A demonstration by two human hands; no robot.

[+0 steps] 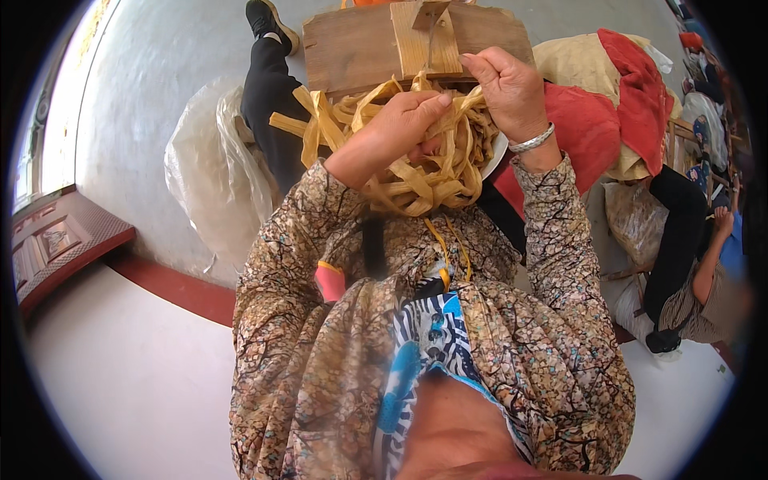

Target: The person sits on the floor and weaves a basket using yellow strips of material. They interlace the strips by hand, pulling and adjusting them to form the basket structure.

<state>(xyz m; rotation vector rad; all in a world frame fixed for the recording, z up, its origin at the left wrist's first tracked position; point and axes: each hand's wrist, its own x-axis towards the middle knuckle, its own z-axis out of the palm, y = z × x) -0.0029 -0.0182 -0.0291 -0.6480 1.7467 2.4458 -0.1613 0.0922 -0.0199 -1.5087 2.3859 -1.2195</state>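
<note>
A loose heap of flat, yellow-brown strips fills a container in front of my body; only part of the container's pale rim shows. My left hand is closed among the strips, its thumb lying on top and its fingers curled beneath. Right of it and higher, my right hand is closed in a pinch; what sits between thumb and finger is too small to make out. Just beyond my hands is a wooden board bearing a lighter wood block. A thin metal piece stands at that block.
A clear plastic bag lies on the floor at left. Red cloth and a beige sack are at right. Another person's arm appears at the far right. A carved wooden panel is at far left.
</note>
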